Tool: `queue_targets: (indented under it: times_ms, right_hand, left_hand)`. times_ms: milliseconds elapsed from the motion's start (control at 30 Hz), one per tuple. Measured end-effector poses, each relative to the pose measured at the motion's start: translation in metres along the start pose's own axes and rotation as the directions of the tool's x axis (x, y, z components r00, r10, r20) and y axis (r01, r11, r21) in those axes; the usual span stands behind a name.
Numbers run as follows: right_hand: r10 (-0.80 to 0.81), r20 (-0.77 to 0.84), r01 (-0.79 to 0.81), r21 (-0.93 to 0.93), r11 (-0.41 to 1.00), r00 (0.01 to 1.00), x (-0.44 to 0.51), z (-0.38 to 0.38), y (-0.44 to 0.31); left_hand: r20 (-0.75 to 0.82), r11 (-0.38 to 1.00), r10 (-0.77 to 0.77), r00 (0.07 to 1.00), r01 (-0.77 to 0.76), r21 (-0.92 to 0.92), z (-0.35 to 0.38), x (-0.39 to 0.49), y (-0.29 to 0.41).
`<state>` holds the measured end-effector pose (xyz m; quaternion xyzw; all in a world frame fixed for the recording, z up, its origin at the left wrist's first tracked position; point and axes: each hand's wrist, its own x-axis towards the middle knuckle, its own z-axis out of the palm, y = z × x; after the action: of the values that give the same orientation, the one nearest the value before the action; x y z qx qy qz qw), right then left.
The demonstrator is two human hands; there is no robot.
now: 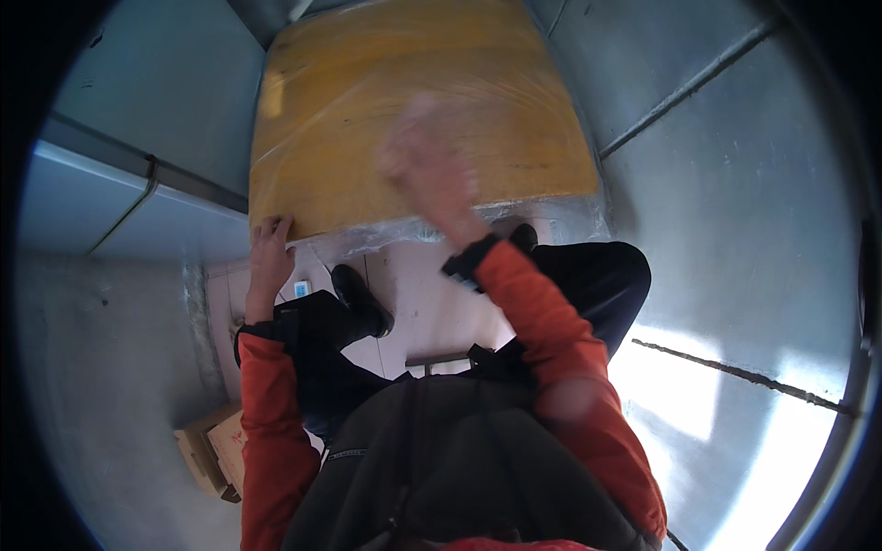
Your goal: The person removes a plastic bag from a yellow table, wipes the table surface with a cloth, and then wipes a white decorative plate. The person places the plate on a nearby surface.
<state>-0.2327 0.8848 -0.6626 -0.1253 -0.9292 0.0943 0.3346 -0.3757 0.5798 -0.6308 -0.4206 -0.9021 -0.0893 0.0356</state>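
A table with a yellow-brown wooden top [331,165] stands before me, covered in clear plastic film [386,237] that hangs over its near edge. My left hand [272,255] rests at the near left corner of the top, its fingers bent over the edge, with nothing seen in it. My right hand [428,162] is over the middle of the near half of the top and is blurred. Whether it touches the film or holds something small cannot be told. Both arms are in orange-red sleeves with dark cuffs.
Grey metal-like panels [744,193] with seams rise at the right, and similar panels [158,76] at the left. An open cardboard box [207,454] lies at lower left. A small white device with a display [302,288] is on the tiled floor [420,296] by my shoe [355,289].
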Motion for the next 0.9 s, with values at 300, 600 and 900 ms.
queue_targets:
  times_ms: [300,600,900]
  right_hand:
    - [0.232,0.021,-0.223,-0.193,0.955,0.973,-0.043,-0.052,0.101]
    - [0.690,0.187,-0.581,-0.413,0.701,0.699,-0.021,-0.158,0.198]
    - [0.097,0.456,-0.407,0.654,0.638,0.885,0.023,-0.097,0.020]
  left_hand:
    - [-0.015,1.000,0.020,1.000,-0.020,0.024,0.011,-0.008,-0.007]
    - [0.122,0.998,0.058,0.991,-0.061,0.016,-0.017,0.009,0.009]
    - [0.453,-0.256,0.088,0.887,0.460,-0.850,0.001,0.099,0.176]
